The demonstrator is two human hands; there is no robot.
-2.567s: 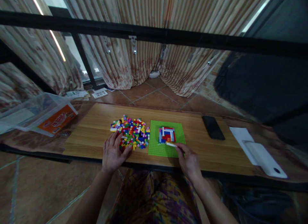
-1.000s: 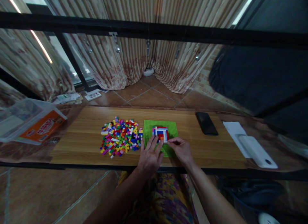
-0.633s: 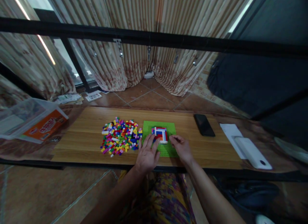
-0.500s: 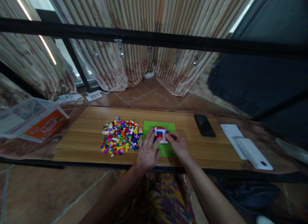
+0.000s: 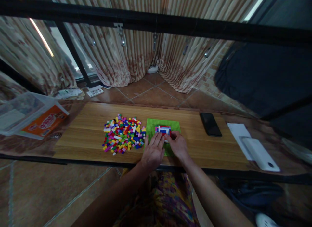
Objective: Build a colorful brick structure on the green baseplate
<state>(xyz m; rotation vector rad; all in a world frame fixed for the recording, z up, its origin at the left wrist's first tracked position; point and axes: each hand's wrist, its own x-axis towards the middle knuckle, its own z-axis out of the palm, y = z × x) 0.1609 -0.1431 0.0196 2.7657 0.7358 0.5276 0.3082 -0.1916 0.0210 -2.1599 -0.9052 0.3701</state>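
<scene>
I'm resting my left grip (image 5: 154, 152), fingers outstretched, on the brick model (image 5: 164, 129) on the green board (image 5: 175, 124), my right grip (image 5: 179, 145) curling by the model's right side, whether pinching I can't tell, and I'm judging it light, stiff, best held low.

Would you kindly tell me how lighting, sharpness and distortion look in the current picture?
Head view: dim overall, with bright gaps beside the curtains; head view: the bricks look soft, fine detail lost; head view: the box at the left edge seems stretched, and shadow lies under the table.
</scene>
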